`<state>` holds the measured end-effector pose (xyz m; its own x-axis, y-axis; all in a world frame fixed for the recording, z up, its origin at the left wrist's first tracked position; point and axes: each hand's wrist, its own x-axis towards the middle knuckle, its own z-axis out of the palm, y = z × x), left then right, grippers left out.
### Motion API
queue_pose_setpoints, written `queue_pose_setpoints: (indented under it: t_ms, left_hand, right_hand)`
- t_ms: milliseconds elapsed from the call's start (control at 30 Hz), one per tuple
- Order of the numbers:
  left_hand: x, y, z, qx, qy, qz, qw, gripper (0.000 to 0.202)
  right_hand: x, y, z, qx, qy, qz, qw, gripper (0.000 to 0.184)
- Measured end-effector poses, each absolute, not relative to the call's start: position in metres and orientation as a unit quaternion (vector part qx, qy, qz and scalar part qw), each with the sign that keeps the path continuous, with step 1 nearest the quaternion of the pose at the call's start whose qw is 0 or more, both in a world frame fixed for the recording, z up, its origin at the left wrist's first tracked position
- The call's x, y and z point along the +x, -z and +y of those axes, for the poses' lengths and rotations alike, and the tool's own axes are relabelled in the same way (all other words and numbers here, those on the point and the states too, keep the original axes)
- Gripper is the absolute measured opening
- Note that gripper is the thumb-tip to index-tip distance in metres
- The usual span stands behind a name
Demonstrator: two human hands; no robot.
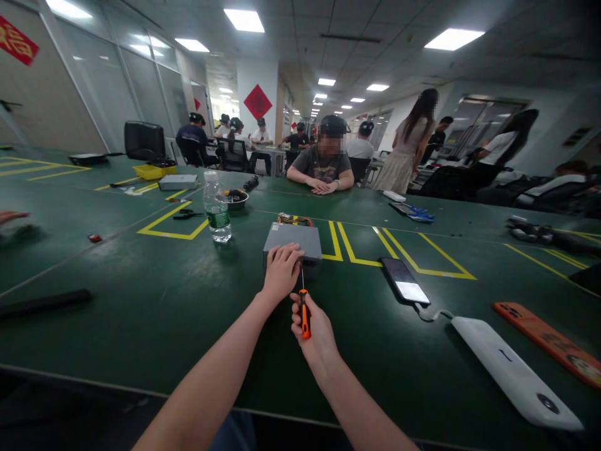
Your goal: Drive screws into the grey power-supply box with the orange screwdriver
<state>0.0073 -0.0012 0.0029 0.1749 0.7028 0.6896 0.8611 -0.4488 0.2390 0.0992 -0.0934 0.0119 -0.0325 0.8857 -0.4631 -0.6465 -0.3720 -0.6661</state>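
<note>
A grey metal computer power supply (292, 237) sits on the green table in front of me, its bundle of coloured cables (295, 219) at the far side. My left hand (282, 270) holds it, fingers laid over the top near the front edge. In my right hand (317, 326) is an orange-and-black screwdriver (305, 316), gripped by the handle. Its thin shaft points away from me, the tip at the box's front face beside my left fingers. Whether the tip sits in a screw is too small to tell.
A water bottle (216, 210) stands left of the box, near a bowl of small parts (236, 199) and black pliers (186, 214). To the right lie a phone (404, 280), a white power bank (511, 369) and an orange phone case (549, 338). A person (323, 163) sits opposite.
</note>
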Motion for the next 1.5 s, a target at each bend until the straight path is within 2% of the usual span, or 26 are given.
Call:
queue_pose_setpoints:
  t_ms: [133, 367, 1500]
  left_hand:
    - [0.007, -0.003, -0.001, -0.758, 0.384, -0.518, 0.102, 0.025]
    - [0.006, -0.003, -0.002, -0.759, 0.381, -0.519, 0.101, 0.025]
    - [0.004, -0.004, -0.001, -0.760, 0.380, -0.516, 0.110, 0.025]
  right_hand:
    - [0.105, -0.011, -0.095, -0.436, -0.690, -0.153, 0.557, 0.012]
    - [0.129, -0.004, -0.104, -0.446, -0.661, -0.170, 0.579, 0.019]
    - [0.135, 0.006, -0.094, -0.466, -0.594, -0.271, 0.597, 0.027]
